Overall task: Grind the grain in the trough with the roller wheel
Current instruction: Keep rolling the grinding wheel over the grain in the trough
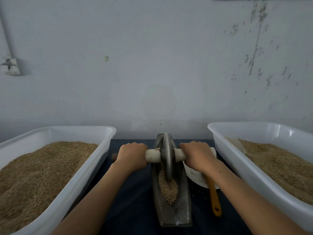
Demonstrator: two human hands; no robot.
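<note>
Two hands: both on the axle handle (153, 155), one either side of the roller wheel (166, 156), low centre of frame.
Left hand (133, 154): fingers curled over the left handle stub, knuckles up, gripping it.
Right hand (197, 154): fingers wrapped round the right stub in the same way; the two sit level and equally close to the wheel.
Wheel: upright grey disc, edge-on to the camera, rim seated in the groove toward the far end of the trough (171, 211).
Trough: narrow, boat-shaped, dark; long axis runs from the bottom of the frame up toward the wall, straight between the forearms.
Grain (168, 189): pale heap in the groove just below the wheel, on the near side, nearer the bottom of the frame.
Key relation: axle lies left-right, trough lies near-far, so they cross at right angles; the heap sits toward the body from the hands.
Judgement, next stroke: a pull back along the trough axis, both hands even, or the disc may tilt and ride up a wall.
Judgement, progress: kernels look mostly whole; grinding seems early.
Left of frame: white tub (94, 133) heaped with brown grain.
Right of frame: second white tub (237, 126), partly filled.
Right of trough: white dish (193, 175) and orange-handled tool (214, 197) under the right forearm.
</note>
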